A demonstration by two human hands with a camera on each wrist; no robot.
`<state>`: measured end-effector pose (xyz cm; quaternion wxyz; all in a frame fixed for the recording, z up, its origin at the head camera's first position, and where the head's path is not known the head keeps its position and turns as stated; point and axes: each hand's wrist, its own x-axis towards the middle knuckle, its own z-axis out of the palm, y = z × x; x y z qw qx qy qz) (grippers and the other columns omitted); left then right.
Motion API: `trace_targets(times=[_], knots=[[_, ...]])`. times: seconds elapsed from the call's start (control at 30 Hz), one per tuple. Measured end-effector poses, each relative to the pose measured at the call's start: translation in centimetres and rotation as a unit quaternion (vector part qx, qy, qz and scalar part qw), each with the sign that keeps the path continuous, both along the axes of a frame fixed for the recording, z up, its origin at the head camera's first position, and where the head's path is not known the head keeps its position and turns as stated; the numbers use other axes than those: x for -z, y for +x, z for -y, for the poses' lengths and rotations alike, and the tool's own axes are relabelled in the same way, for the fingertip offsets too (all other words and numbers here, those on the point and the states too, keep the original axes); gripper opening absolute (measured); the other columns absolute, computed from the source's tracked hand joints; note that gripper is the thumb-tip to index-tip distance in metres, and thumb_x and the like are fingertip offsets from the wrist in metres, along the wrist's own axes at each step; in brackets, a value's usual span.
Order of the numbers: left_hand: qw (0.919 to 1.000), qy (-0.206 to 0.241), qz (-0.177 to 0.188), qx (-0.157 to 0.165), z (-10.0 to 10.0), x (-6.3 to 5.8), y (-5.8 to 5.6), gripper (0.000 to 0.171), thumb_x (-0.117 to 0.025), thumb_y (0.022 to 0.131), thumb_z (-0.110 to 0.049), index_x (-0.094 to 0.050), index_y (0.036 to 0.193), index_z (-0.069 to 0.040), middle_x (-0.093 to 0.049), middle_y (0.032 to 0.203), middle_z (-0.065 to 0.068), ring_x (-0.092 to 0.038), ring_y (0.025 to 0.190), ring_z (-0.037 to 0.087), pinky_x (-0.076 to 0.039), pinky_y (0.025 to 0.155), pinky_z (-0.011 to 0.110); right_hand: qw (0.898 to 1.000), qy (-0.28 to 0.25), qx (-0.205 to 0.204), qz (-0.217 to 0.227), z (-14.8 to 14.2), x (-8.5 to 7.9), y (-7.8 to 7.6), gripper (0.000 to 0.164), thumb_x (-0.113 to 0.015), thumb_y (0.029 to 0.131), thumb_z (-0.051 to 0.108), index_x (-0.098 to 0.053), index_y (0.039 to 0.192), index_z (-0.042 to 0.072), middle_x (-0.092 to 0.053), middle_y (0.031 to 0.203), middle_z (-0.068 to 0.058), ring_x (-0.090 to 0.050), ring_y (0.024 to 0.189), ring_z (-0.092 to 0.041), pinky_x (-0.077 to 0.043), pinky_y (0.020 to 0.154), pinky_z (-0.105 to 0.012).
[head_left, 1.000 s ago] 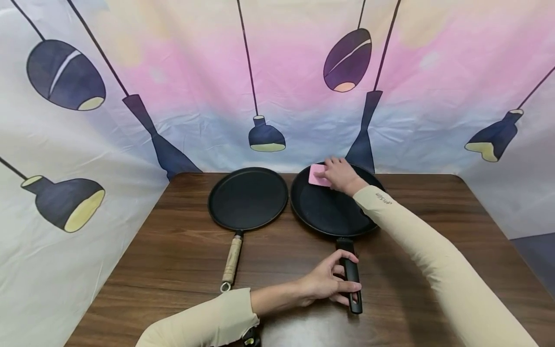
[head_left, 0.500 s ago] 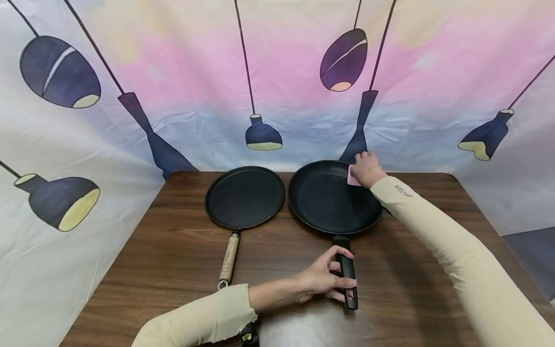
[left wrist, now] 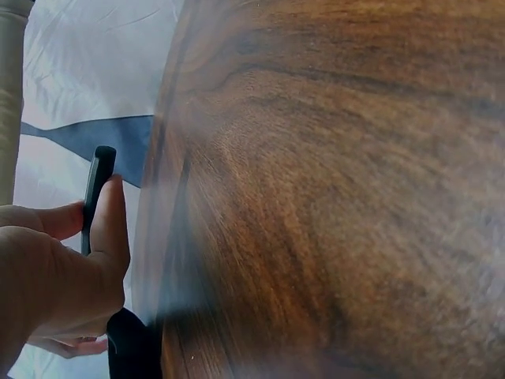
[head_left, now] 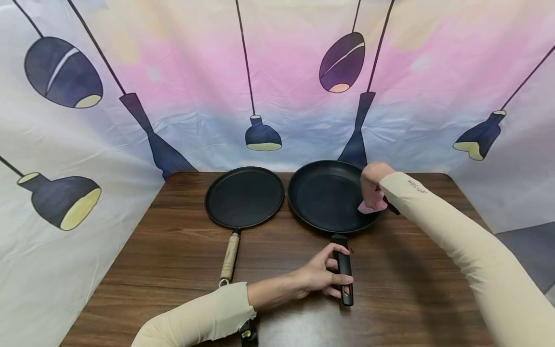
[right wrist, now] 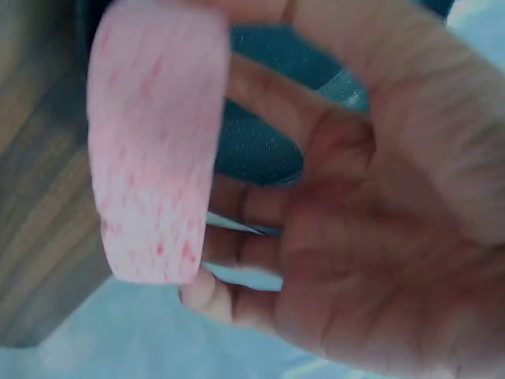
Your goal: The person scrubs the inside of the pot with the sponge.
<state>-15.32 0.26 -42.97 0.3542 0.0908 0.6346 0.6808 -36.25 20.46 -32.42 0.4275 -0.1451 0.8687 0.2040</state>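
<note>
A deep black frying pan (head_left: pixel 325 197) sits on the right of the table, its black handle (head_left: pixel 344 270) pointing toward me. My left hand (head_left: pixel 321 274) grips that handle between thumb and fingers; the left wrist view shows the handle (left wrist: pixel 96 189) edge-on in its grasp. Inside the pan's right wall, my right hand (head_left: pixel 374 183) pinches a pink sponge (head_left: pixel 372 207), pressed at the inner side. Close up in the right wrist view, the sponge (right wrist: pixel 158 150) is thick and red-flecked, with the fingers behind it. Part of the pan's right rim is hidden by the right hand.
A flat black pan (head_left: pixel 244 197) with a wooden handle (head_left: pixel 230 258) lies to the left on the brown wooden table (head_left: pixel 173 250). Behind the table's back edge hangs a cloth backdrop (head_left: pixel 195 96) printed with lamps.
My right hand has carried the sponge rightward across the pan's far side, then round and down its right wall toward me. The left hand keeps its hold on the handle.
</note>
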Motion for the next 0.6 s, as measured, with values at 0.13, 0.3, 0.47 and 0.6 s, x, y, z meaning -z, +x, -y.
trace_targets(times=[0.13, 0.3, 0.47, 0.6], knots=[[0.9999, -0.003, 0.001, 0.010, 0.0, 0.1, -0.1, 0.053, -0.069, 0.094, 0.004, -0.046, 0.137, -0.016, -0.066, 0.095, 0.008, -0.071, 0.072, 0.017, -0.063, 0.063, 0.028, 0.994, -0.088, 0.064, 0.027, -0.6, 0.3, 1.1, 0.015, -0.073, 0.071, 0.026, -0.059, 0.065, 0.027, -0.040, 0.062, 0.009, -0.034, 0.060, -0.008, -0.029, 0.054, -0.022], [0.9999, 0.004, 0.002, 0.010, 0.1, 0.2, -0.3, 0.051, -0.069, 0.095, 0.003, -0.046, 0.136, -0.016, -0.067, 0.095, 0.008, -0.072, 0.073, 0.017, -0.062, 0.062, 0.026, 0.975, -0.168, 0.081, 0.123, -0.3, 1.1, 1.9, 0.024, -0.070, 0.084, 0.035, -0.075, 0.105, 0.024, -0.051, 0.081, 0.009, -0.048, 0.077, -0.009, -0.047, 0.071, -0.024], [1.0000, 0.002, 0.005, 0.008, 0.0, 0.3, -0.3, 0.051, -0.068, 0.094, 0.005, -0.047, 0.133, -0.020, -0.067, 0.096, 0.008, -0.072, 0.075, 0.019, -0.064, 0.066, 0.031, 0.951, -0.234, 0.091, 0.180, -0.3, 1.5, 2.1, 0.043, -0.065, 0.093, 0.033, -0.068, 0.134, 0.020, -0.062, 0.098, 0.007, -0.055, 0.087, -0.008, -0.055, 0.082, -0.026], [0.9999, 0.002, 0.005, 0.011, 0.1, 0.2, -0.1, 0.050, -0.068, 0.094, 0.006, -0.048, 0.131, -0.021, -0.068, 0.095, 0.008, -0.072, 0.075, 0.018, -0.065, 0.066, 0.032, 0.936, -0.267, 0.091, 0.211, 0.0, 2.0, 1.9, 0.047, -0.061, 0.094, 0.029, -0.064, 0.140, 0.020, -0.063, 0.103, 0.006, -0.054, 0.085, -0.007, -0.052, 0.079, -0.022]])
